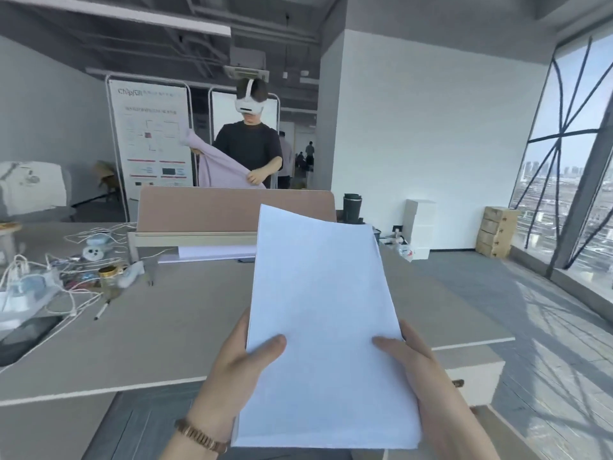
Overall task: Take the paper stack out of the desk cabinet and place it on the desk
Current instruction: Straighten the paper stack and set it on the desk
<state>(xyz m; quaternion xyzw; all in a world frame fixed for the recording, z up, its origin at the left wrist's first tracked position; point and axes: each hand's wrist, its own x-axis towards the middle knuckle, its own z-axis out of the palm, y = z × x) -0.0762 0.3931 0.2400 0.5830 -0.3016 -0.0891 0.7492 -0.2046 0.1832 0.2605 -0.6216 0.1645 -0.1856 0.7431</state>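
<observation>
Fingers (265,346) of the left hand (232,366) and the right hand (418,363) were clamped on the paper stack (321,313), thumbs on top, one at each long edge. The stack hung in the air above the near edge of the desk (185,327), so it seemed out of the cabinet; setting it down remained. The desk cabinet (471,376) showed low at the right, its inside hidden. Farther back a dark cup (351,207) stood, contents unseen.

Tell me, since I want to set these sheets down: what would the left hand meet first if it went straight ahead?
Probably the bare desk top just ahead of the left hand; the white stack lies farther back, though depth is unclear.
</observation>
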